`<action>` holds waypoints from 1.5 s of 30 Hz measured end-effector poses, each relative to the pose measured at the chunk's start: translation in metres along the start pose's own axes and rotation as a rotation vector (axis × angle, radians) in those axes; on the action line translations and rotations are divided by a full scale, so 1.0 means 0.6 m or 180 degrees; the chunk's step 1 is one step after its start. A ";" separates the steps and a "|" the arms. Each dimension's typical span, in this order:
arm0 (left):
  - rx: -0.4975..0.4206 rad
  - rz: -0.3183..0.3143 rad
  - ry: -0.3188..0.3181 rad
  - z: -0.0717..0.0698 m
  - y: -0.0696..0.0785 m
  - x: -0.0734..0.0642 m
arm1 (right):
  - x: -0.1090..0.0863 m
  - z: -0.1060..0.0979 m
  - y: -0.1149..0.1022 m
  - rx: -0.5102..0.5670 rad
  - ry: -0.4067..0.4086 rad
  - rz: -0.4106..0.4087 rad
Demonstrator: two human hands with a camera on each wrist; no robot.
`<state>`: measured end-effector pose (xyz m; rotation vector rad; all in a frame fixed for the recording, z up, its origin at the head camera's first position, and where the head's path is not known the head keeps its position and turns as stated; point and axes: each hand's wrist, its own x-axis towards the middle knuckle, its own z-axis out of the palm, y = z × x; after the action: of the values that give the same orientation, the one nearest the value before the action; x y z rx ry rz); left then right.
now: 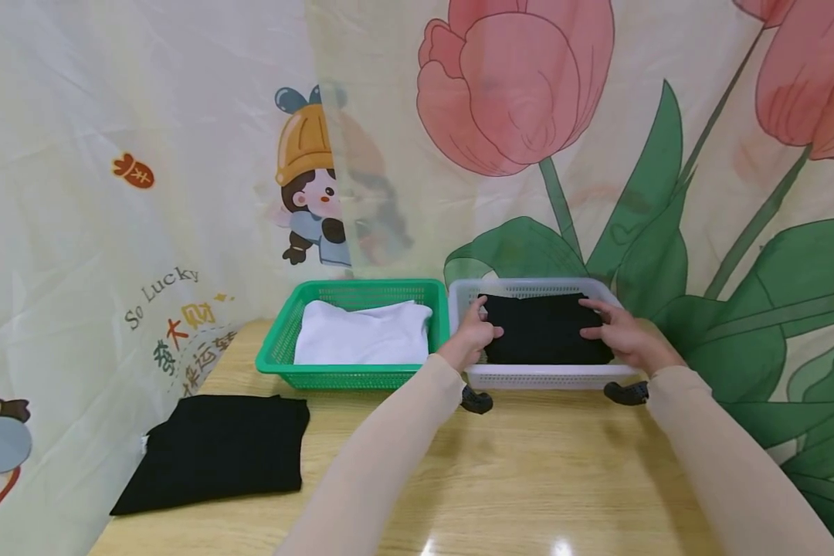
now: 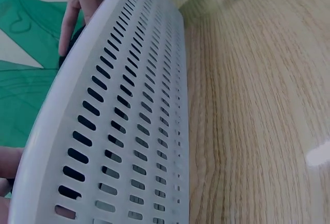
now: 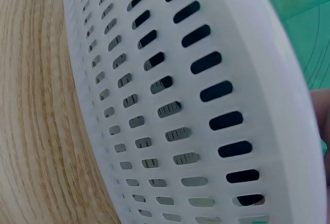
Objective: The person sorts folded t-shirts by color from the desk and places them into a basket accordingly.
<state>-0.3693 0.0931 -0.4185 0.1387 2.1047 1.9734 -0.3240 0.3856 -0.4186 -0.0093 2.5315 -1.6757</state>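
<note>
A folded black cloth [image 1: 545,330] lies level within the white basket [image 1: 542,378], over most of its opening. My left hand [image 1: 467,337] holds the cloth's left edge, thumb on top and one finger at the far corner. At the opposite edge my right hand [image 1: 628,337] grips it, the thumb on the upper face and a finger reaching along the side. Both wrists hang over the basket's front rim. In the left wrist view the slotted basket wall [image 2: 124,105] hides most of the cloth; in the right wrist view dark fabric shows through the upper slots.
Left of the white basket stands a green basket [image 1: 354,377] with a folded white cloth [image 1: 363,333] in it. Another folded black cloth [image 1: 218,448] lies on the wooden table [image 1: 528,471] at the left. A printed curtain [image 1: 403,139] hangs right behind the baskets.
</note>
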 end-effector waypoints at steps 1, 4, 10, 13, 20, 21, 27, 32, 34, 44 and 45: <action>0.0002 -0.0005 0.0012 0.001 -0.002 0.002 | 0.001 0.000 0.001 -0.0019 0.0007 -0.0007; 0.0017 -0.0016 0.0015 0.002 -0.006 0.008 | 0.004 0.000 0.003 -0.0062 0.0011 -0.0029; 0.0022 -0.0110 0.0034 0.005 -0.012 0.017 | 0.015 0.006 0.008 -0.0033 0.0018 -0.0016; 0.0063 -0.0124 0.0048 0.008 -0.015 0.018 | 0.020 0.008 0.012 -0.0060 0.0039 0.0021; 0.0272 -0.0315 -0.0046 0.010 -0.015 0.012 | 0.027 0.011 0.017 -0.0355 -0.0121 0.0175; 0.0277 -0.0335 -0.0081 0.009 -0.013 0.009 | 0.027 0.011 0.017 -0.0403 -0.0139 0.0199; 0.0479 -0.0334 -0.0451 -0.011 0.010 -0.007 | 0.014 0.010 -0.007 -0.0630 -0.0221 0.0341; 0.0629 -0.0004 -0.1003 -0.070 0.049 -0.028 | -0.009 0.012 -0.058 -0.0910 -0.0224 0.0129; 0.0654 0.0126 -0.1175 -0.103 0.068 -0.045 | -0.022 0.015 -0.083 -0.0939 -0.0185 0.0000; 0.0840 0.0510 -0.1108 -0.286 0.121 -0.162 | -0.119 0.068 -0.171 -0.0610 -0.0289 -0.0607; 0.0851 0.0527 -0.1069 -0.303 0.122 -0.175 | -0.130 0.078 -0.178 -0.0597 -0.0317 -0.0665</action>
<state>-0.3207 -0.1025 -0.3244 0.6644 2.1705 1.5997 -0.2480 0.3059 -0.3321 -0.3746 2.6786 -1.4518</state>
